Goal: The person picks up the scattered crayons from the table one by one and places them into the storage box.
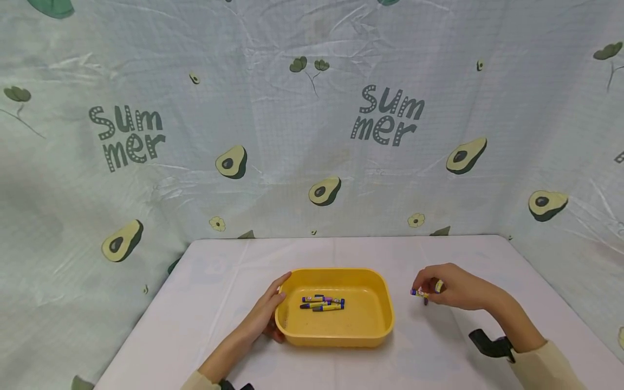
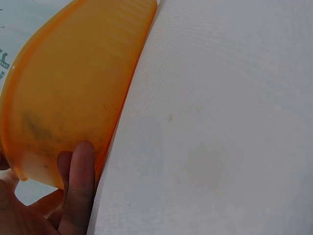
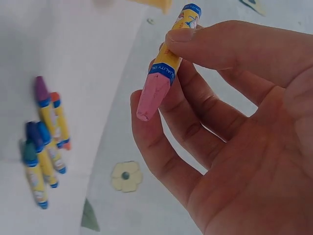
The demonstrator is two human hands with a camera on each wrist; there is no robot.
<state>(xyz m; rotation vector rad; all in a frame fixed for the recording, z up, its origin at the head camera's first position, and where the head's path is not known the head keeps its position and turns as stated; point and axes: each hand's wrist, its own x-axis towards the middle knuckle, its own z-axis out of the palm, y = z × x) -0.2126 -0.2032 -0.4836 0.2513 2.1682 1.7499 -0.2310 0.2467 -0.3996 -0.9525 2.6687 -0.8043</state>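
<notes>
A yellow plastic tray [image 1: 336, 342] stands on the table, with several crayons [image 1: 329, 307] lying in its middle. My left hand [image 1: 263, 311] grips the tray's left side, the thumb at the rim; in the left wrist view its fingers [image 2: 80, 181] lie against the outer wall. To the right of the tray, my right hand [image 1: 455, 287] pinches a pink crayon [image 3: 156, 93] between thumb and fingers. Its yellow wrapper has blue bands, and the pink end points away from the thumb. Several more crayons [image 3: 46, 115] lie grouped on the table below this hand, partly hidden by it in the head view.
A white cloth covers the table [image 1: 234, 271]. Behind and beside it hangs a pale curtain [image 1: 273, 119] printed with avocados and lettering. A black strap [image 1: 489, 344] sits on the right wrist.
</notes>
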